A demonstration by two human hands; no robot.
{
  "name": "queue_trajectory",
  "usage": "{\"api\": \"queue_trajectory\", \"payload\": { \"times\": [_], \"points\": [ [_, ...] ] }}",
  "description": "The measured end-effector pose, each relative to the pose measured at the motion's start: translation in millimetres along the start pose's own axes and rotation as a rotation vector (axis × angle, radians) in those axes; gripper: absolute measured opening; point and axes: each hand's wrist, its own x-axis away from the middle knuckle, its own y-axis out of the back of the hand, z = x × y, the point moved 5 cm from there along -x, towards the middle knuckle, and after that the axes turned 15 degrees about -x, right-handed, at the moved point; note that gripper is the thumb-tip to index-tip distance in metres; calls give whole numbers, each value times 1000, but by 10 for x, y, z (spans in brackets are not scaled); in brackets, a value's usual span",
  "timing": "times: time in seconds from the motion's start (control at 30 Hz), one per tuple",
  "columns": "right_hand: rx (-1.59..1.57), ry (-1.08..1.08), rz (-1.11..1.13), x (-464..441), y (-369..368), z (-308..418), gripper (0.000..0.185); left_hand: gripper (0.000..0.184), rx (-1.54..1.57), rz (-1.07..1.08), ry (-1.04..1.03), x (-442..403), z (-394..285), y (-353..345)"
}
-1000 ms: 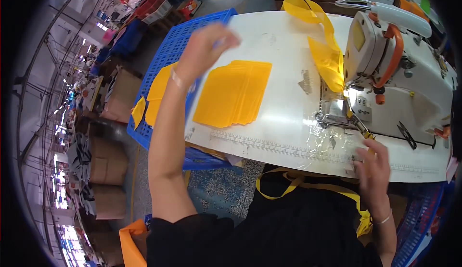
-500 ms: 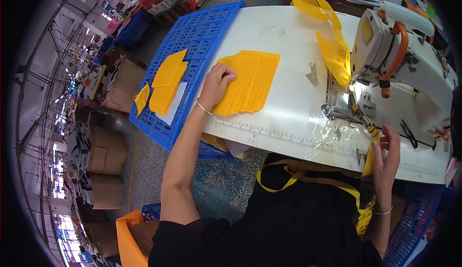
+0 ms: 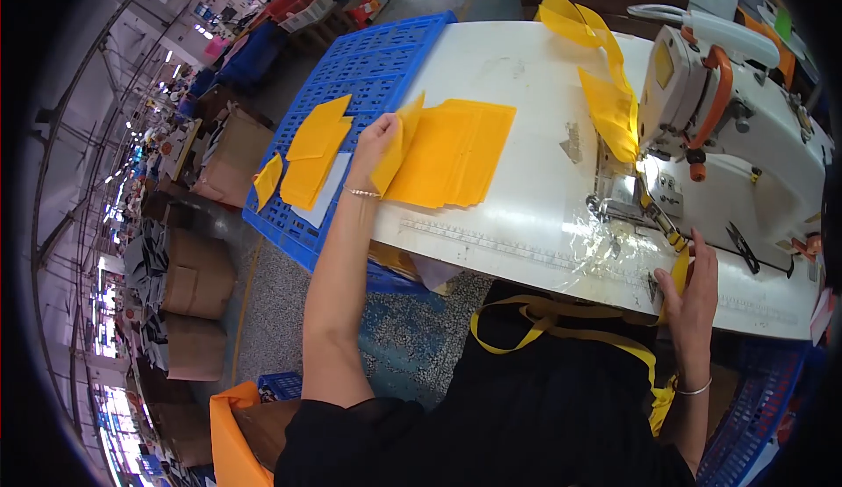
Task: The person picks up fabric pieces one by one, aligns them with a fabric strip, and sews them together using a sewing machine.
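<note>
My left hand (image 3: 374, 149) pinches the left edge of a yellow fabric piece (image 3: 400, 140), lifted and tilted up from the yellow stack (image 3: 460, 149) on the white table (image 3: 526, 215). My right hand (image 3: 693, 298) is at the table's front edge, thumb and fingers around a yellow strip (image 3: 679, 272) that runs up into a metal guide (image 3: 664, 224) on the sewing machine (image 3: 693, 92). Joined yellow pieces (image 3: 610, 105) trail behind the needle area, up to the table's far edge.
A blue crate (image 3: 364, 66) at the left carries more yellow pieces (image 3: 316, 149) and a white sheet. Black scissors (image 3: 742, 247) lie right of the guide. A ruler scale (image 3: 500, 243) runs along the front edge. Yellow tape (image 3: 517, 333) loops over my lap.
My left hand came down from above the crate to the stack, then raised one piece's edge. My right hand moved to the strip below the guide and closed round it.
</note>
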Motion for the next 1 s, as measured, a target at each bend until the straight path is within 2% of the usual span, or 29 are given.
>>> {"api": "queue_trajectory", "payload": {
  "times": [0.03,0.07,0.2,0.27,0.3,0.37,0.43,0.47,0.53,0.57,0.6,0.63,0.7,0.73,0.87,1.0],
  "points": [
    [-7,-1,10,-13,-16,9,67,23,259,-9,104,-21,58,93],
    [-21,14,9,-24,-23,26,67,23,254,-25,93,-46,79,180],
    [-88,-6,-4,-18,-16,22,65,29,-897,-518,-596,34,-78,473],
    [-76,43,7,-58,-67,26,63,34,865,-52,-174,-114,252,595],
    [-54,81,14,-64,-82,19,61,34,867,-47,-166,-64,171,616],
    [24,133,18,-41,-13,-34,57,26,621,48,-167,165,-380,411],
    [68,6,130,-82,58,-19,45,18,424,200,-150,403,-876,-118],
    [121,-39,116,-97,125,-37,45,18,466,253,-128,547,-1061,-473],
    [100,-45,227,-128,172,-53,25,5,-275,67,-574,973,-1514,-1161],
    [133,-67,218,-128,238,-59,25,5,-340,82,-748,1089,-1498,-1483],
    [-145,-210,239,-127,255,-101,21,7,-410,84,-925,1205,-1458,-1773],
    [-431,-345,252,-116,249,-126,17,10,-470,134,-966,1289,-1401,-2023],
    [-1021,-595,261,-71,217,-150,12,17,-669,99,-1121,1351,-1162,-2414],
    [-1013,-598,254,-72,268,-180,12,17,-658,102,-1122,1337,-1108,-2466],
    [-961,-654,423,-73,482,-415,15,40,-781,228,-1196,1320,-952,-2641],
    [-1004,-612,425,-127,510,-569,18,52,-842,289,-1281,1222,-960,-2648]
  ]
}}
